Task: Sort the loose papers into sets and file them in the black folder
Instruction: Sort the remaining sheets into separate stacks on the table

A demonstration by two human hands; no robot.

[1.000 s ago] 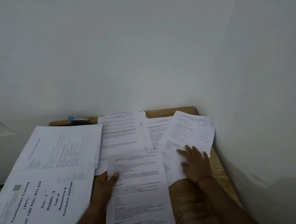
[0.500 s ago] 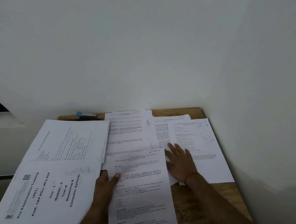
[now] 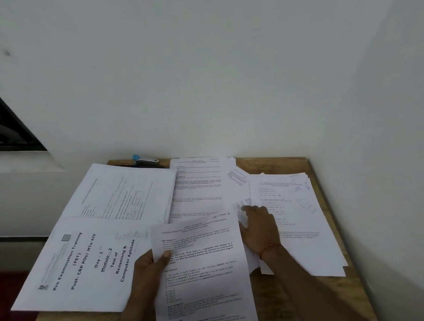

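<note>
Sheet (image 3: 203, 272) nearest, headed "SECTION-6" by hand, its lower edge cut off. The left hand (image 3: 149, 270) pinches its left edge, thumb on top. The right hand (image 3: 260, 229) lies flat with fingers straight on the loose papers (image 3: 293, 204) at the right of the desk (image 3: 271, 165). Booklet (image 3: 86, 263) at left reads "Pre Examination Training (PET), Day - 2, Module - 2, Test of Reasoning & Computer Aptitude". Print on the farther sheets is illegible.

We see white printed papers (image 3: 198, 187) overlapping across the table (image 3: 271, 165). The SECTION-6 sheet (image 3: 203, 272) lies nearest us, seemingly lifted.
</note>
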